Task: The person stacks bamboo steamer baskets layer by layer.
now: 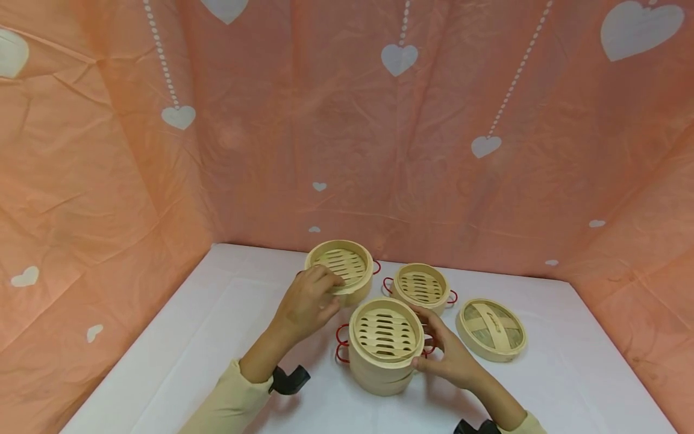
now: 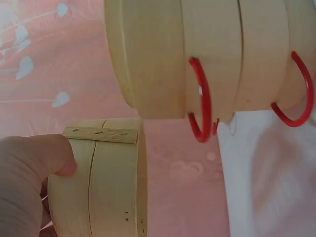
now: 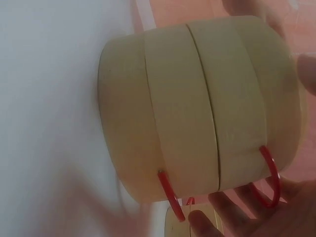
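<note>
In the head view my left hand (image 1: 310,301) grips the near side of a round bamboo steamer basket (image 1: 355,289) at the back, its slatted base showing inside. The left wrist view shows the thumb (image 2: 54,153) against that basket's wall; whether the basket touches the table I cannot tell. In front stands an upright stack of two steamer baskets (image 1: 379,374) with red loop handles, one on top of the other. My right hand (image 1: 447,355) holds the stack's right side, thumb at the front and fingers farther back by the red handles (image 3: 271,177).
Behind the stack, to its right, is a smaller steamer basket (image 1: 420,286) with red handles. A woven bamboo lid (image 1: 491,330) lies farther right. White cloth covers the table (image 1: 190,337); a peach curtain (image 1: 347,132) with hearts hangs behind it.
</note>
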Demonstrator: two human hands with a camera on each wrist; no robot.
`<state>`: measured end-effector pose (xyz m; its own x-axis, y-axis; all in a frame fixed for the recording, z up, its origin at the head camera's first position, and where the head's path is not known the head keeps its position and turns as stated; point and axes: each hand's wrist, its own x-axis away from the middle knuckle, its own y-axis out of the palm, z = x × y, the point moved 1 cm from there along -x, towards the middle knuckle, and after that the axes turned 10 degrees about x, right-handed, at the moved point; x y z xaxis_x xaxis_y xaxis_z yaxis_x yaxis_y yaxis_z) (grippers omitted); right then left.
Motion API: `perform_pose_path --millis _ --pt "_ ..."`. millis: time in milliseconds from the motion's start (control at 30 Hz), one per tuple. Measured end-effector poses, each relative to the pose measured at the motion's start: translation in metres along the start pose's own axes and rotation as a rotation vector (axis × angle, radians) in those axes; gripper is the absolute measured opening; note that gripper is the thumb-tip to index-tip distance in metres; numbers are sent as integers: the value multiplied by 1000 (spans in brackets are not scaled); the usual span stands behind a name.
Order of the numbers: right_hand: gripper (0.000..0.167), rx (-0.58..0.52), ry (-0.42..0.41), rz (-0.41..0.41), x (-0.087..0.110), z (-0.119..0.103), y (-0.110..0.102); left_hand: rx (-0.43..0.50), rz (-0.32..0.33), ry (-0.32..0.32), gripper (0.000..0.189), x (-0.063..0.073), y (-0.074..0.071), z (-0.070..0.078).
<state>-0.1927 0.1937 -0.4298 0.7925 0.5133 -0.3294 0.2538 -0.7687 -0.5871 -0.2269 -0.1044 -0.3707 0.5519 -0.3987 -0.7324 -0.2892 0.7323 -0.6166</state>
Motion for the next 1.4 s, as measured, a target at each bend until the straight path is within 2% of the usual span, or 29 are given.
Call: perform_pose_path --millis 233,600,900,1400 --pt "88 -4 -21 8 0 0 -1 -7 -7 37 24 -4 -5 13" --pt "90 -17 -30 7 -1 -2 -1 16 -3 131 23 -6 -9 32" --pt "90 -27 -44 0 0 -1 -1 19 -53 165 26 -5 -9 48" --pt "84 -25 -21 20 3 2 -1 57 -70 199 26 -1 -3 70"
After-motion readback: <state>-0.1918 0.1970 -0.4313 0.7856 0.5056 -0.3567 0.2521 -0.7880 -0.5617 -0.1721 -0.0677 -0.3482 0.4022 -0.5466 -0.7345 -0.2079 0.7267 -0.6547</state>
